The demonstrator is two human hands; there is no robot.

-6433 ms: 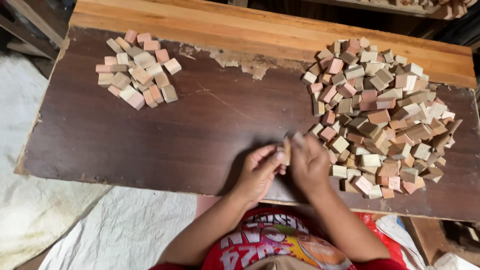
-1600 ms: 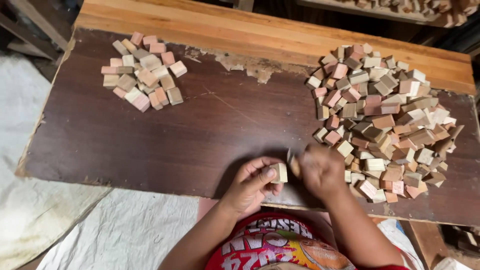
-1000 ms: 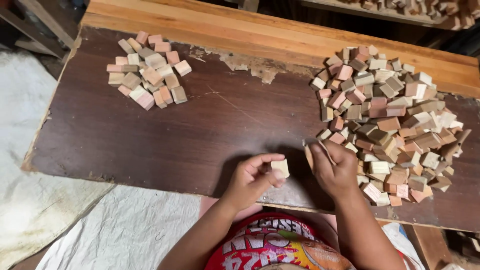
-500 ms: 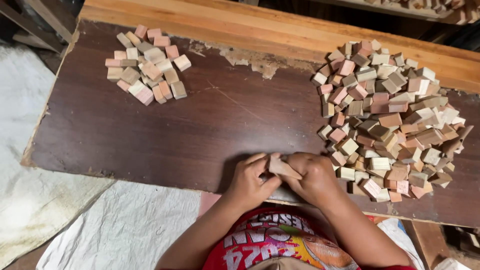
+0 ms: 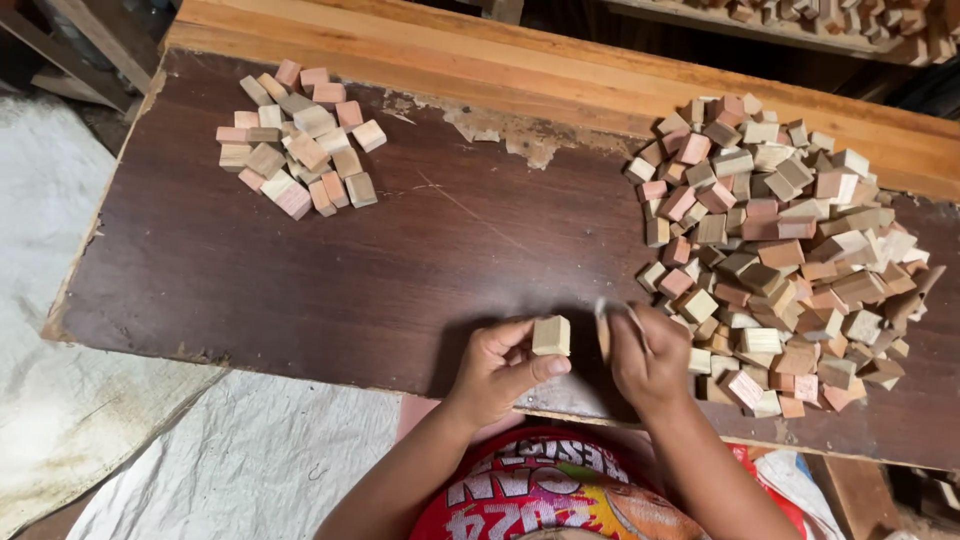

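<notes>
Left hand (image 5: 500, 365) pinches a small wooden block (image 5: 551, 336) near the worktop's (image 5: 300, 290) front edge. Looks light, stiff, dry; grip opposite flat faces. Right hand (image 5: 650, 355) closed around a thin pale piece (image 5: 602, 322), likely sandpaper.

Red printed shirt (image 5: 545, 500), bare forearms

On my feed, a dark brown surface (image 5: 300, 290) runs across the view, its veneer chipped near the far edge. A pale wooden plank (image 5: 480, 60) lies along that far edge. Toward the far left sits a small cluster of wooden blocks (image 5: 298, 152), lying flat and close together. White sheeting (image 5: 120, 440) covers the floor on the left, below the surface.
</notes>
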